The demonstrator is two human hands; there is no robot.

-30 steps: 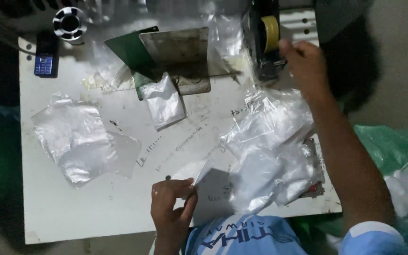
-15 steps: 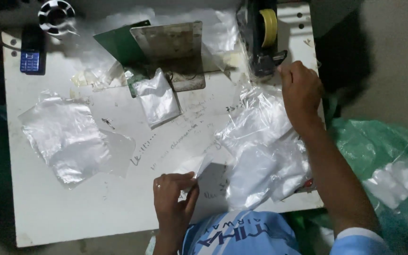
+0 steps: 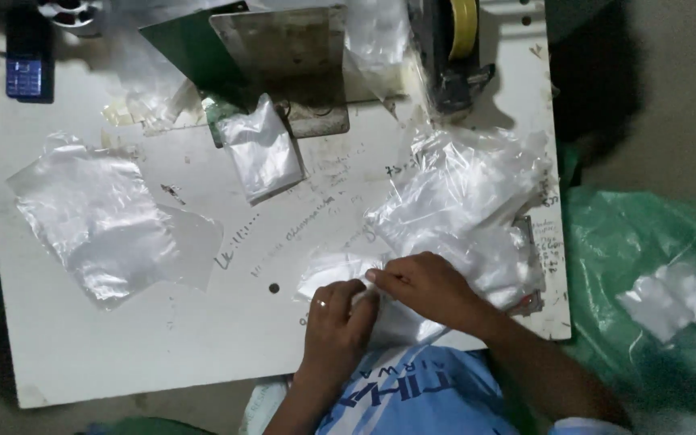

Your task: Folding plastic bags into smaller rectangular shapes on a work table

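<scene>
Change: right hand (image 3: 432, 290) was up by the tape dispenser (image 3: 453, 48) 0.5 s ago; now it's down at the near desk edge, touching the left hand (image 3: 336, 326). Left hand sits abt where it was.
Left hand: palm down, ring on one finger, fingers (image 3: 356, 294) curled and pinched on the small clear bag (image 3: 340, 270).
Right hand: comes in from the right, forearm angled across the desk corner, fingers (image 3: 380, 278) closed on the same bag, tips meeting the left's.
Bag: small, thin, clear-whitish plastic, crumpled; lies on the white desk (image 3: 203, 346) at its near edge, just left of the big pile of clear bags (image 3: 461, 201), touching it.
Other: flat clear bags (image 3: 98, 221) at desk left, well apart; one more small bag (image 3: 263, 149) by the metal plate (image 3: 283, 48); phone (image 3: 26, 60) at far left corner; green sack (image 3: 646, 266) w/ white scrap beside desk, right.
</scene>
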